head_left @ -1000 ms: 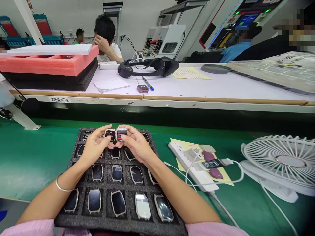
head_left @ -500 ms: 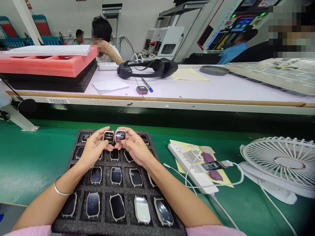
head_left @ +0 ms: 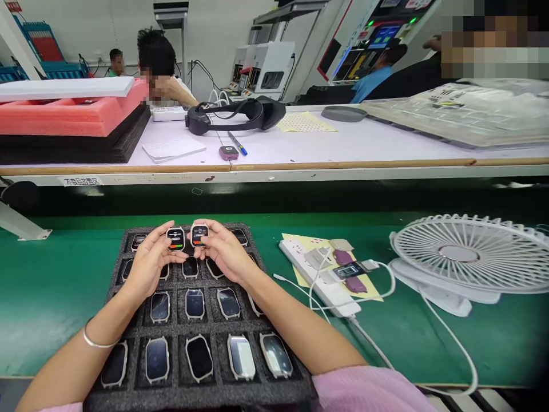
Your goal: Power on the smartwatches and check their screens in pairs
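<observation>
A black foam tray (head_left: 128, 297) lies on the green bench in front of me, its pockets filled with several strapless smartwatch bodies (head_left: 195, 303). My left hand (head_left: 148, 263) pinches one watch body (head_left: 175, 238) with a lit screen over the tray's far rows. Right beside it, my right hand (head_left: 223, 252) grips a second lit watch body (head_left: 199, 234). The two watches are held side by side, nearly touching, screens facing me.
To the right lie a white power strip (head_left: 319, 280) with chargers and cables, and a white desk fan (head_left: 467, 257). On the raised shelf beyond sit stacked foam trays (head_left: 72, 123), a black headset (head_left: 234, 114), a pen and a notepad. Other people sit at the back.
The view has shifted, so everything sits further left in the picture. Both hands keep holding their watches in the same pose over the tray.
</observation>
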A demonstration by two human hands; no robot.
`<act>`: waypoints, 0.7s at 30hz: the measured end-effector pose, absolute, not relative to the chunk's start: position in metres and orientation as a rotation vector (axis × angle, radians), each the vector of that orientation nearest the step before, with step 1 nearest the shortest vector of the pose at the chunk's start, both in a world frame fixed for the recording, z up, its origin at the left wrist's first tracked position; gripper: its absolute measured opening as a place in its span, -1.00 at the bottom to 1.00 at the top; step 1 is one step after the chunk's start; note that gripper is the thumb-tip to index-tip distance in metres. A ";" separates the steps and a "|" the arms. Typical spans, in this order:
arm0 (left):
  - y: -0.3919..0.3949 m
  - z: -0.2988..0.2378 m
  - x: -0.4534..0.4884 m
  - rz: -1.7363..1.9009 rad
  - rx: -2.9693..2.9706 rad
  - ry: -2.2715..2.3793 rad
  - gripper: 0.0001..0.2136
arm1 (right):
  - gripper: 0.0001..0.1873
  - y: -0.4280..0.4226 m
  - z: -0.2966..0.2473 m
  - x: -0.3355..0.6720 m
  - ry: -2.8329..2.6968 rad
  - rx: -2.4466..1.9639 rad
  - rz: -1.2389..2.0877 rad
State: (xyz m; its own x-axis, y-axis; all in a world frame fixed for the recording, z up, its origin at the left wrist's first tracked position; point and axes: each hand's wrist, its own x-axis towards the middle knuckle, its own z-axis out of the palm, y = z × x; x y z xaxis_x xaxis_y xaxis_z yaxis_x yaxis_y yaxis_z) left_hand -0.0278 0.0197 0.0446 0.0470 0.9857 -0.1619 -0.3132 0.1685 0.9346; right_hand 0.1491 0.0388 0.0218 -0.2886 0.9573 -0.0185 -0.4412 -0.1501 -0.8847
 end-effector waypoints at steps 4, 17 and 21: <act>0.019 0.043 -0.028 1.219 0.887 1.021 -0.49 | -0.57 0.037 0.020 0.150 -1.070 -0.747 1.630; 0.021 0.036 -0.029 1.178 1.027 1.068 -0.51 | -0.63 0.040 0.017 0.150 -1.155 -0.855 1.528; 0.021 0.036 -0.028 1.171 1.139 1.110 -0.56 | -0.65 0.042 0.014 0.151 -1.147 -0.890 1.539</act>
State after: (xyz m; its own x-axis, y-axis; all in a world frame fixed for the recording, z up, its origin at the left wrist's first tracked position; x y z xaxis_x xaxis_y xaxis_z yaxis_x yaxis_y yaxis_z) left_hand -0.0278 0.0209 0.0358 0.0702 0.9967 -0.0404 -0.0935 0.0469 0.9945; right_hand 0.1511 0.0417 0.0139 -0.2499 0.9683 -0.0006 -0.2758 -0.0718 -0.9585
